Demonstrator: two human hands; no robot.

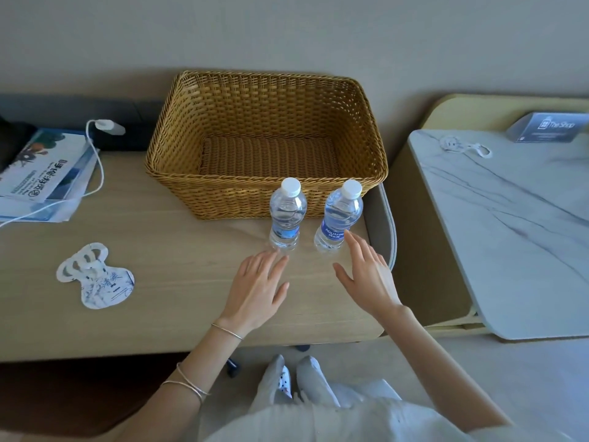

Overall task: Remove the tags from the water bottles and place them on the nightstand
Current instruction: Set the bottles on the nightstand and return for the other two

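Observation:
Two clear water bottles with white caps stand upright on the wooden desk (pixel 153 317), in front of a wicker basket. The left bottle (pixel 287 215) and the right bottle (pixel 339 218) carry no tag on their necks. My left hand (pixel 255 288) hovers just below the left bottle, fingers straight, holding nothing. My right hand (pixel 369 275) is spread beside the right bottle's base, its fingertips close to the label. A small stack of white paper tags (pixel 95 277) lies flat on the desk at the left. Another tag (pixel 463 146) lies on the marble-topped nightstand (pixel 510 244) at the right.
The wicker basket (pixel 266 189) has nothing in it and stands at the back of the desk. Brochures (pixel 47 173) and a white charging cable (pixel 95 173) lie at the far left. A small sign card (pixel 548 127) stands on the nightstand's far corner.

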